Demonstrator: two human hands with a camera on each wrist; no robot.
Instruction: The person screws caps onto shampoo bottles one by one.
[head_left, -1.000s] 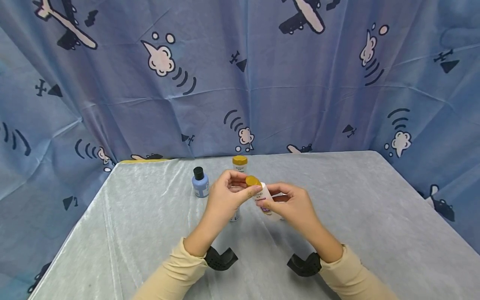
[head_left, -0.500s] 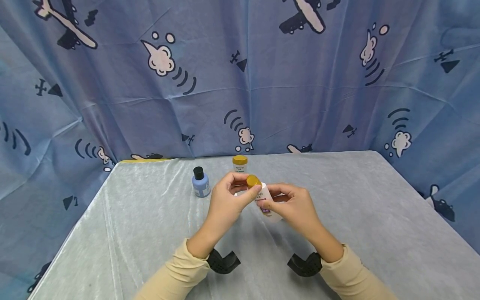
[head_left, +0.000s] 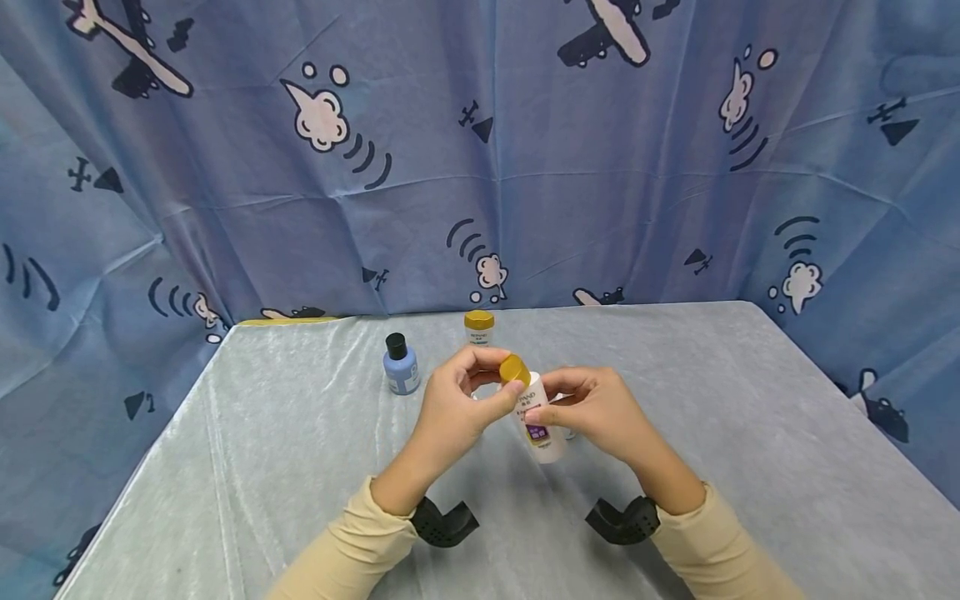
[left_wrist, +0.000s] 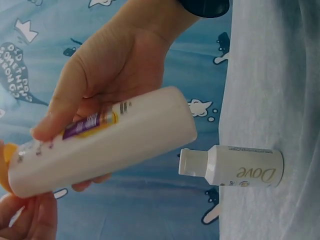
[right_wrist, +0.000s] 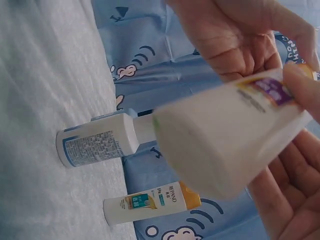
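Note:
Both hands hold a white shampoo bottle (head_left: 542, 442) with a purple label, tilted above the table. At its upper end, the thumb and fingers of my left hand (head_left: 459, 408) pinch the gold cap (head_left: 514, 369). The cap sits askew to the white top; whether it is fully off I cannot tell. My right hand (head_left: 592, 412) grips the bottle's body, its thumb over the label. In the left wrist view the bottle (left_wrist: 145, 132) points its base right, with the right hand (left_wrist: 112, 65) around it. In the right wrist view the base faces the camera.
A blue bottle (head_left: 401, 367) with a black cap stands left of the hands. Behind them is a gold-capped bottle (head_left: 479, 330). A Dove bottle (left_wrist: 247, 166) and a white-and-blue bottle (right_wrist: 95, 140) stand on the grey-covered table (head_left: 262, 467). A patterned blue curtain (head_left: 420, 167) hangs behind.
My right hand has lowered the bottle's base slightly, making it more upright. The gold cap has tilted and shifted slightly right with my left hand, showing more of the white top.

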